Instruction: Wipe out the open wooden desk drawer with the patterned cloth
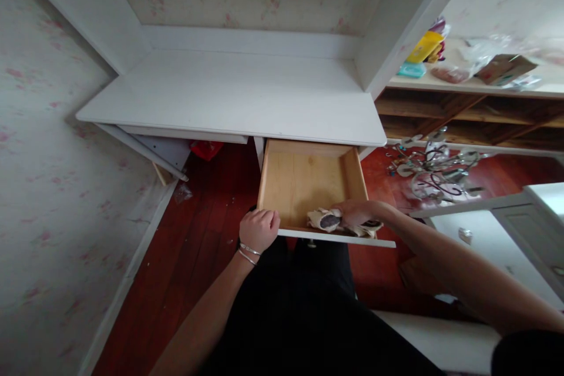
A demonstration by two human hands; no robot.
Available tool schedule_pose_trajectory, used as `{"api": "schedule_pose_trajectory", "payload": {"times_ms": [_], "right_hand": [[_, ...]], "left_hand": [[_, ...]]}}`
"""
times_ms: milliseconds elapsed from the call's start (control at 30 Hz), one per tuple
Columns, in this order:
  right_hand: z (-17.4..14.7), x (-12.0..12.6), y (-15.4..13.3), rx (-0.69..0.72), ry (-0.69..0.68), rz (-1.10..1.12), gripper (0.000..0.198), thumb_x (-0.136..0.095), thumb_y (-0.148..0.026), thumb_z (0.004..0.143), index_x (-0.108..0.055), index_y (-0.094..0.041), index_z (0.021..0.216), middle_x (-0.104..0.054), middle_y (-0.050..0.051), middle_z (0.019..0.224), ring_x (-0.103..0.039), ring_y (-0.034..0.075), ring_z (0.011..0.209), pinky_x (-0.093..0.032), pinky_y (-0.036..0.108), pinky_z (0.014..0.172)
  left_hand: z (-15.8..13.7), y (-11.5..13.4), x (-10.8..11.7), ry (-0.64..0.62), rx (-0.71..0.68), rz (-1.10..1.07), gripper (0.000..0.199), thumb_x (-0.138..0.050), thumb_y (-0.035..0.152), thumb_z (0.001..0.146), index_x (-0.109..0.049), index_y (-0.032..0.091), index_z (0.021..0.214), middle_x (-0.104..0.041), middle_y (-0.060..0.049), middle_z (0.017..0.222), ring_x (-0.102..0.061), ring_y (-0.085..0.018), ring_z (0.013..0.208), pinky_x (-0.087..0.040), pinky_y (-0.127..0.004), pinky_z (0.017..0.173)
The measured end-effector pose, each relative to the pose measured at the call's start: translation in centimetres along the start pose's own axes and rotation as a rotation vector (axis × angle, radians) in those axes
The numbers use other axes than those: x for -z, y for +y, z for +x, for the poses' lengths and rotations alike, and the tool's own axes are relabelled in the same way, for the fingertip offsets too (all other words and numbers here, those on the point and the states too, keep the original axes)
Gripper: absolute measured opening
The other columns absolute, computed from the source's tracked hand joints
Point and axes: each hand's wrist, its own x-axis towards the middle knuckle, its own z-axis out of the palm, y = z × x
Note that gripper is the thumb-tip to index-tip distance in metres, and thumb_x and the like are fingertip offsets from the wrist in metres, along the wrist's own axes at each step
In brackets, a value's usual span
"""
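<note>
- The left hand (259, 229) is closed in a fist over the near left corner of the open pale wooden drawer (304, 179), its fingers curled down over the white front edge. Two thin bracelets sit on that wrist.
- The right hand (358, 213) reaches into the drawer from the right and rests on a small cream-coloured, soft-looking bundle with dark patches (328, 220), which lies against the inside of the drawer front. The fingers are bent over its right part; whether they have actually closed on it or only lie on top I cannot tell from this angle.
- The bundle looks like cloth or plush, perhaps a pair of slippers or a soft toy; the view is too small to be sure. Judging by its slack, crumpled outline it should be light, limp and not fragile, and it would sag if taken by one end.
- A fair hold would be a full pinch across its bulky middle, just left of the right fingers, gathering both lobes together.
- The drawer, otherwise bare beyond the fingers, hangs from a white table (229, 94). It probably slides easily, and the left fist on its front looks well placed to steady it.
- Far right of the right hand, a metal chandelier-like fitting (434, 167) lies on the red wooden floor (207, 200).
</note>
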Motion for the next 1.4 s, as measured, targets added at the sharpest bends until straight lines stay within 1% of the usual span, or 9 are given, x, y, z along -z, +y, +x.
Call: {"api": "schedule_pose_trajectory", "payload": {"times_ms": [100, 267, 433, 567, 867, 1067, 1267, 1333, 1400], "right_hand": [[0.8, 0.0, -1.8, 0.106, -0.051, 0.248, 0.025, -0.067, -0.011, 0.056, -0.071, -0.019, 0.079, -0.071, 0.003, 0.078, -0.064, 0.019, 0.075, -0.043, 0.022, 0.062], [4.9, -2.0, -8.1, -0.001, 0.12, 0.78, 0.021, -0.07, -0.014, 0.06, -0.068, -0.017, 0.08, -0.067, -0.001, 0.068, -0.06, 0.016, 0.066, -0.044, 0.021, 0.058], [8.6, -4.3, -14.6, 0.009, 0.151, 0.955, 0.019, -0.058, -0.022, 0.08, -0.063, -0.015, 0.098, -0.069, 0.003, 0.076, -0.062, 0.015, 0.061, -0.048, 0.022, 0.053], [11.6, -3.0, -16.5, -0.031, 0.242, 0.961, 0.015, -0.052, -0.02, 0.085, -0.061, -0.012, 0.094, -0.068, 0.008, 0.08, -0.064, 0.016, 0.063, -0.049, 0.023, 0.054], [17.4, 5.3, -15.6, 0.032, 0.52, 0.519, 0.03, -0.066, -0.023, 0.076, -0.06, -0.019, 0.105, -0.068, 0.009, 0.099, -0.064, 0.025, 0.094, -0.048, 0.028, 0.075], [14.1, 4.3, -13.4, 0.226, 0.508, 0.232, 0.045, -0.064, -0.016, 0.075, -0.057, -0.021, 0.12, -0.069, 0.011, 0.107, -0.063, 0.03, 0.103, -0.045, 0.039, 0.089], [13.3, 3.5, -9.9, 0.84, 0.673, -0.426, 0.035, -0.045, -0.011, 0.093, -0.058, -0.021, 0.123, -0.055, 0.008, 0.137, -0.042, 0.023, 0.133, -0.028, 0.044, 0.112], [14.4, 3.7, -9.4, 0.837, 0.683, -0.58, 0.032, -0.043, -0.012, 0.095, -0.062, -0.021, 0.119, -0.056, 0.006, 0.136, -0.042, 0.022, 0.133, -0.026, 0.045, 0.113], [15.6, 4.0, -9.1, 0.709, 0.671, -0.66, 0.031, -0.045, -0.013, 0.094, -0.062, -0.021, 0.119, -0.056, 0.008, 0.136, -0.042, 0.022, 0.132, -0.026, 0.044, 0.112]], "left_hand": [[-0.1, 0.0, 0.0, 0.007, 0.003, 0.002, 0.033, -0.05, 0.025, 0.091, -0.054, 0.021, 0.058, -0.06, -0.001, 0.059, -0.053, -0.014, 0.062, -0.031, -0.032, 0.062], [-0.2, -0.1, -0.1, 0.038, -0.002, 0.022, 0.034, -0.051, 0.026, 0.091, -0.055, 0.021, 0.058, -0.059, -0.002, 0.057, -0.054, -0.015, 0.061, -0.032, -0.032, 0.062], [-0.2, -0.3, -0.2, 0.05, 0.02, 0.011, 0.033, -0.049, 0.026, 0.092, -0.058, 0.02, 0.061, -0.061, -0.003, 0.06, -0.056, -0.015, 0.062, -0.032, -0.033, 0.062], [-0.3, -0.4, -0.4, 0.044, 0.029, 0.004, 0.03, -0.049, 0.025, 0.091, -0.058, 0.02, 0.063, -0.062, -0.003, 0.062, -0.056, -0.016, 0.063, -0.032, -0.033, 0.061], [0.0, -0.3, -0.4, 0.046, 0.026, 0.006, 0.032, -0.049, 0.024, 0.092, -0.053, 0.02, 0.06, -0.06, -0.002, 0.058, -0.055, -0.015, 0.061, -0.03, -0.033, 0.06], [0.1, -0.3, -0.5, 0.069, 0.015, -0.005, 0.031, -0.051, 0.023, 0.09, -0.053, 0.021, 0.059, -0.059, -0.001, 0.057, -0.054, -0.015, 0.06, -0.029, -0.034, 0.061], [0.2, -0.2, -0.6, 0.067, 0.028, 0.006, 0.03, -0.052, 0.022, 0.088, -0.053, 0.021, 0.059, -0.058, 0.001, 0.057, -0.053, -0.015, 0.06, -0.028, -0.035, 0.062], [0.3, -0.1, -0.5, 0.064, 0.036, 0.012, 0.03, -0.052, 0.023, 0.088, -0.054, 0.021, 0.059, -0.059, 0.001, 0.058, -0.053, -0.015, 0.061, -0.028, -0.034, 0.062], [0.3, -0.1, -0.5, 0.059, 0.044, 0.017, 0.03, -0.052, 0.023, 0.089, -0.054, 0.021, 0.059, -0.059, 0.0, 0.058, -0.054, -0.015, 0.061, -0.029, -0.034, 0.062]]}}
